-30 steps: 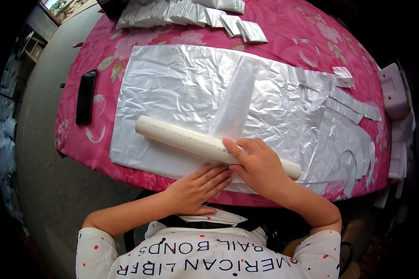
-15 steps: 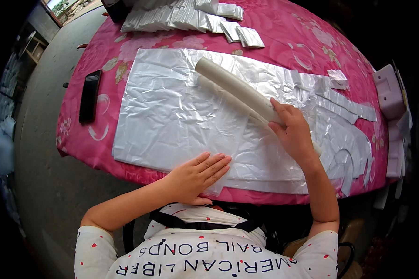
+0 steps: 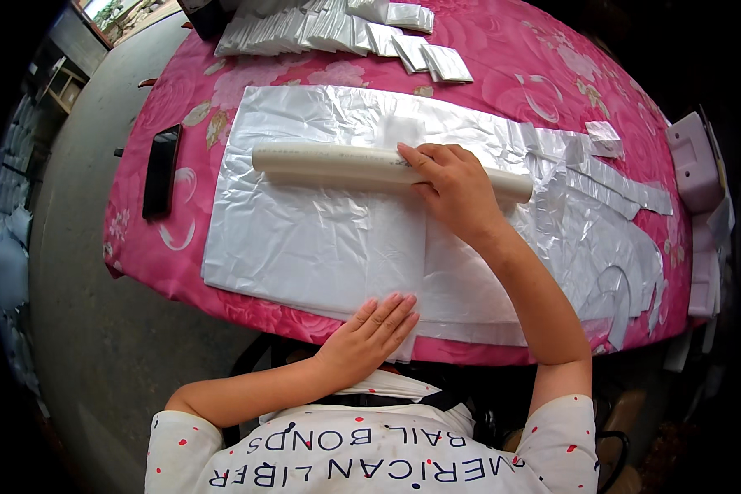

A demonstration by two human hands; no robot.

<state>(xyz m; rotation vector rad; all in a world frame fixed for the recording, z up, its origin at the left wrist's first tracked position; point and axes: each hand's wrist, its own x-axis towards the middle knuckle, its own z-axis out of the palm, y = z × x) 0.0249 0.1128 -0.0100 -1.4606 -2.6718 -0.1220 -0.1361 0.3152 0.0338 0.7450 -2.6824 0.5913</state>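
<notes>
The right hand [image 3: 457, 191] is clamped on the pipe [image 3: 329, 161], judged stiff, light and best gripped near mid-length, over the plastic sheets [image 3: 321, 239] on the worktop [image 3: 502, 58], whose likely limp, slippery near edge is covered by the flat, unclenched left hand [image 3: 370, 336].

One pink, rose-patterned cloth [image 3: 502, 70] lies under one wide pile of crinkled silvery-white plastic film [image 3: 321, 239]. Over the pile: one long white plastic tube [image 3: 329, 162], one right hand [image 3: 461, 187]. At its near edge: one left hand [image 3: 369, 339]. Left: one black rectangular phone [image 3: 162, 171]. Far right: one small silvery folded packet [image 3: 604, 139]. Beyond: many flat silvery-white packets [image 3: 325, 34], too overlapped to count.
</notes>
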